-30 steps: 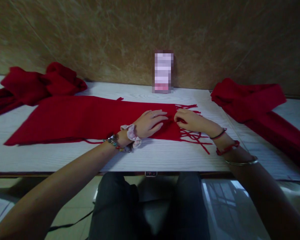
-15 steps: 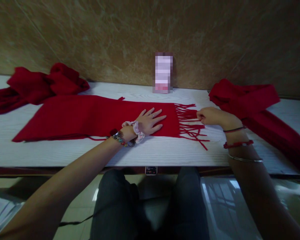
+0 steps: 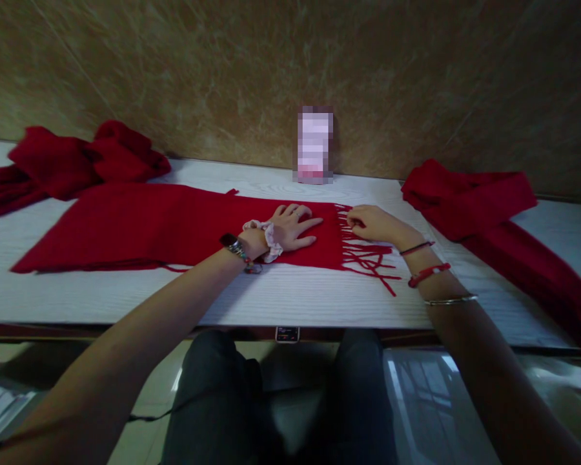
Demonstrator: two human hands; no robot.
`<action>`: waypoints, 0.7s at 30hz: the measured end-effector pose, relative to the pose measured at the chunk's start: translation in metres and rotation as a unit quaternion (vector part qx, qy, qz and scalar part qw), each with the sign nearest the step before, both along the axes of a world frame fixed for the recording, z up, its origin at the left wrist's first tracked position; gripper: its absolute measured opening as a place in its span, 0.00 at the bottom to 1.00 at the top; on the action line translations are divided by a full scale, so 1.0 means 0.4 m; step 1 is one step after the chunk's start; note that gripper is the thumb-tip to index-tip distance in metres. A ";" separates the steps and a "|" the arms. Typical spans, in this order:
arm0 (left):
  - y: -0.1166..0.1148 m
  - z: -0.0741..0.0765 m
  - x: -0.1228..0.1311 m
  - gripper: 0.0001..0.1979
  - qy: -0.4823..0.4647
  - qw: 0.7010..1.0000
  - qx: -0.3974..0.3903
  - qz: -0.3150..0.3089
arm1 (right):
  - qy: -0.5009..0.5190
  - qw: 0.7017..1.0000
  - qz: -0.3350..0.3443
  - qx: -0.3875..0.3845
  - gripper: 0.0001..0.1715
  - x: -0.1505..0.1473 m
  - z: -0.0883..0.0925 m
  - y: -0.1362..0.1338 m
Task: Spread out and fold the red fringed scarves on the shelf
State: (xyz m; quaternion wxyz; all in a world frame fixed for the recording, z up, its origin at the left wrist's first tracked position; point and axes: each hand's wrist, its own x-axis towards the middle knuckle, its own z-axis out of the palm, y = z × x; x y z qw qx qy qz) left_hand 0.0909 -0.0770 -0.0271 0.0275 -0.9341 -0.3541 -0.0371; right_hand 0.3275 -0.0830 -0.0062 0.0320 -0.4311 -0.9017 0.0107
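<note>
Flat red scarf under a spread left hand, right hand over its fringe

We face a brown marbled wall (image 3: 223,77) that fills the upper part of the view. Along its foot runs a pale, wood-grained worktop (image 3: 126,297), and below its near edge we see two legs in dark trousers (image 3: 213,394). The flat red scarf (image 3: 140,226) lies lengthwise across the middle of the worktop, its fringed end to the right. A second red scarf (image 3: 77,161) sits bunched behind its left end; a third (image 3: 474,200) lies folded over itself at the right, apart from the flat one.

Our left hand (image 3: 290,229) rests palm down on the flat scarf near the fringe, its grip open with the fingers apart. Our right hand (image 3: 375,223) is just over the fringe (image 3: 375,249), its grip curled with thumb and fingers close together; we cannot tell whether any strands are pinched there. A blurred-out upright panel (image 3: 314,148) stands against the wall. Smaller again are a pale scrunchie (image 3: 273,242) on the left wrist, a red bracelet (image 3: 428,275) on the right and a ring (image 3: 297,214) on a left finger
</note>
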 end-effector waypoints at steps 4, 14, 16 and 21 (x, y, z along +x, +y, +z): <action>-0.003 -0.011 -0.003 0.27 0.020 0.999 -0.028 0.026 | -0.058 0.995 -0.068 -0.037 0.07 0.099 0.015 0.004; 0.002 -0.003 0.002 0.28 0.043 0.997 -0.055 0.032 | 0.062 0.991 -0.048 0.110 0.11 0.038 0.030 -0.017; 0.002 -0.002 0.002 0.29 0.043 0.997 -0.057 0.036 | 0.041 0.996 -0.013 0.078 0.11 -0.010 0.017 -0.008; 0.006 -0.009 0.001 0.29 0.042 0.997 -0.059 0.038 | -0.061 0.992 -0.112 0.006 0.11 0.030 0.006 0.009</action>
